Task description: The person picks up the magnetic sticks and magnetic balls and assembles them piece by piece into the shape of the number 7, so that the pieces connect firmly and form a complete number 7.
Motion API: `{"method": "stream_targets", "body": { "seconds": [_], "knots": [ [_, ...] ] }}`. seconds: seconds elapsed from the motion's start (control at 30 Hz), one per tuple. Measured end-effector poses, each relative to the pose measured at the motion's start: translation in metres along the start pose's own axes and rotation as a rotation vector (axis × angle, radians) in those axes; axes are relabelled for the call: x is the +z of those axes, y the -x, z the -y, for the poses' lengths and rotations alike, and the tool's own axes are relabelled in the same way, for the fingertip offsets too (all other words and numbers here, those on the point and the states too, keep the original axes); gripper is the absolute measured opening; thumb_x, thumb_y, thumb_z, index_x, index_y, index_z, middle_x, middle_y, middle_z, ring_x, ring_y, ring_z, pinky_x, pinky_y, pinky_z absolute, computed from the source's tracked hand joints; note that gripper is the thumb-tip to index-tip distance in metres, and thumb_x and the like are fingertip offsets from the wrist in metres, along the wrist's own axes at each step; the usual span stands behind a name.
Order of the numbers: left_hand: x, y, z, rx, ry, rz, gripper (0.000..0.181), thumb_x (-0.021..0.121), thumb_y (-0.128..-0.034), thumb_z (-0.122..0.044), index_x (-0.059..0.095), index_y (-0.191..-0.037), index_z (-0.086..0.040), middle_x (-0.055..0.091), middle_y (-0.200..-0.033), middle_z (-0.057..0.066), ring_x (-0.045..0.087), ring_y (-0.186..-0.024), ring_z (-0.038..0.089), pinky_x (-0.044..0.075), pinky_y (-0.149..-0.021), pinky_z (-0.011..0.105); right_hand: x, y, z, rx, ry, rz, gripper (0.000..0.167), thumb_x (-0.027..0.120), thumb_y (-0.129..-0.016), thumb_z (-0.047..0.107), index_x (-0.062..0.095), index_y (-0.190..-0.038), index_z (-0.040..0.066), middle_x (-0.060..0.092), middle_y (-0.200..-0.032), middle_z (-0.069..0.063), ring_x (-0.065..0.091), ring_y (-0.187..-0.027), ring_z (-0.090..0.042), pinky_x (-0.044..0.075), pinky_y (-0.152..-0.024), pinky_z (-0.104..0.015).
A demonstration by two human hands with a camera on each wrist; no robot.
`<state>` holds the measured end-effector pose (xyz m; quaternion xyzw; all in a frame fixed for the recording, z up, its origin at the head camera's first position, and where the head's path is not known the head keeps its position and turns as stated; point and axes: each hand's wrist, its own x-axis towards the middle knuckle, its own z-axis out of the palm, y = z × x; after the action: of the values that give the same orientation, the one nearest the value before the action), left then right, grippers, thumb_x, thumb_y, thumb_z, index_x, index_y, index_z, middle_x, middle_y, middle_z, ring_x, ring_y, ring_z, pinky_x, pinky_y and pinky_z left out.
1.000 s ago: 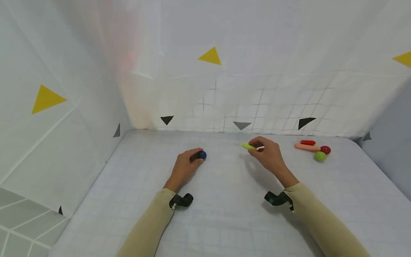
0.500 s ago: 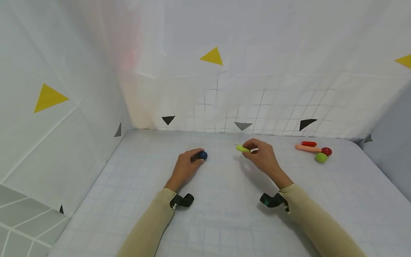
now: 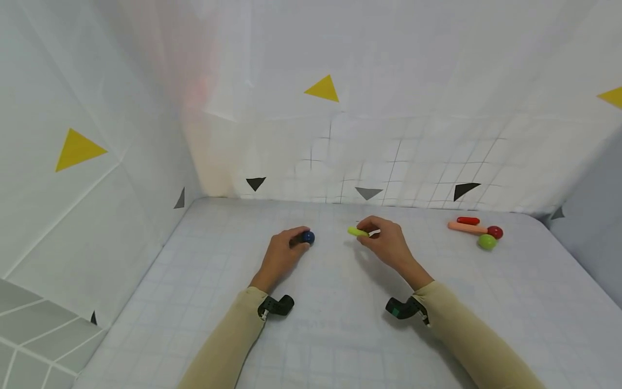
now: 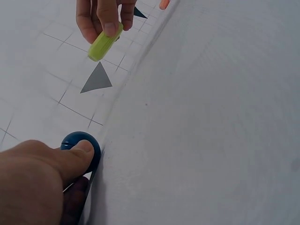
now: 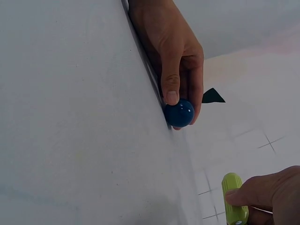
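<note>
My left hand (image 3: 281,256) grips a glossy dark blue ball (image 3: 308,237) low at the tabletop, thumb on one side and fingers on the other. In the right wrist view, the ball (image 5: 179,114) sits between thumb and fingertips. To the right, my right hand (image 3: 387,244) pinches a short yellow-green stick (image 3: 356,231) above the table, a gap away from the ball. Up close in the right wrist view, this stick (image 5: 230,187) has a ribbed side and rounded ends. A thin white piece shows beside the right fingers, too small to identify.
On the white table (image 3: 330,340), toward the back right, lie a red stick (image 3: 468,220), an orange stick (image 3: 464,227), a red ball (image 3: 495,232) and a green ball (image 3: 487,241) close together. Behind them rises a white sheet wall (image 3: 408,97) with coloured triangles.
My right hand has moved left and slightly nearer with the yellow-green stick, closing the gap to the blue ball. My left hand keeps its grip and place.
</note>
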<state>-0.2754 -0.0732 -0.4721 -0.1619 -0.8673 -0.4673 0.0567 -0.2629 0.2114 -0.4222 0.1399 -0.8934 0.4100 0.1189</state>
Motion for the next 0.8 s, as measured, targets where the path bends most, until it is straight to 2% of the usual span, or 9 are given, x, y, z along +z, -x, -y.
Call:
{"method": "stream_targets", "body": {
  "seconds": [0.3, 0.8],
  "knots": [
    [0.001, -0.002, 0.001, -0.014, -0.007, 0.005, 0.043, 0.075, -0.0989, -0.016, 0.067, -0.141, -0.019, 0.066, -0.135, 0.007, 0.060, -0.125, 0.021, 0.046, -0.107, 0.042, 0.010, -0.002, 0.002, -0.002, -0.009, 0.021, 0.023, 0.081, -0.089, 0.000, 0.073, -0.109, 0.005, 0.074, -0.108, -0.010, 0.068, -0.102, -0.028, 0.058, -0.085, -0.042],
    [0.000, -0.003, -0.001, -0.004, -0.019, 0.003, 0.043, 0.075, -0.0985, -0.015, 0.067, -0.140, -0.017, 0.065, -0.137, 0.008, 0.059, -0.128, 0.023, 0.045, -0.108, 0.043, 0.019, -0.005, 0.009, -0.003, -0.023, 0.040, 0.020, 0.081, -0.088, 0.000, 0.074, -0.107, 0.004, 0.074, -0.106, -0.009, 0.068, -0.100, -0.027, 0.059, -0.084, -0.041]
  ]
}}
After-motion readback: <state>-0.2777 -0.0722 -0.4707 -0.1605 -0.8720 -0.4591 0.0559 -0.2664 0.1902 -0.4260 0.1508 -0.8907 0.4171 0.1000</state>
